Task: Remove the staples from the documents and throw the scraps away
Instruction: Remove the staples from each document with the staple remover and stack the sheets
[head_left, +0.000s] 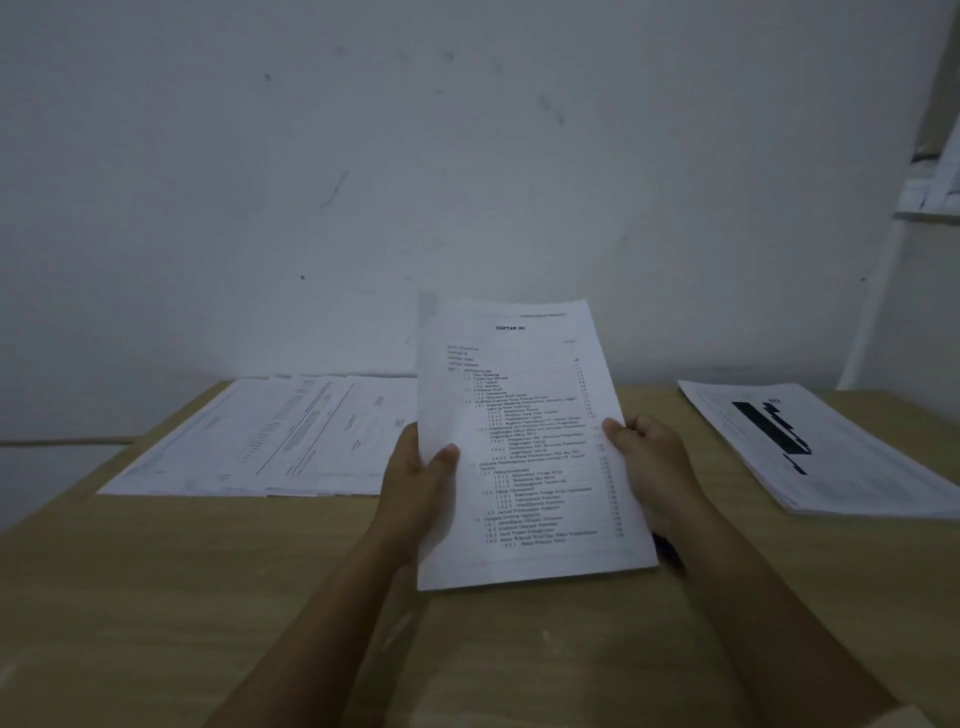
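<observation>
Left hand grips the left edge of the held document: the thumb lies on the printed face and the fingers are curled behind the sheets. Right hand grips the right edge the same way, thumb on the front and fingers behind. The two hands are set apart, one on each long side of the pages.

1. Wall: pale and marked with dark scuffs. It fills the upper half of the view behind the table.
2. Table: light wood-grain top, its far edge against the wall.
3. Spread sheets: several printed pages lie flat and overlapping at the far left of the table, well apart from the right-hand stack.
4. Paper stack: lies flat at the far right of the table, with a bold black graphic on its top sheet.
5. Held document: several sheets thick, raised above the table centre and tilted toward the camera. The top page is headed "DAFTAR ISI" above a list of entries. The bottom edge hangs just above the tabletop.
6. Shelf: upper right, with papers on it.
7. Dark shape: shows under the document's lower right corner, below the right wrist. It cannot be identified.
</observation>
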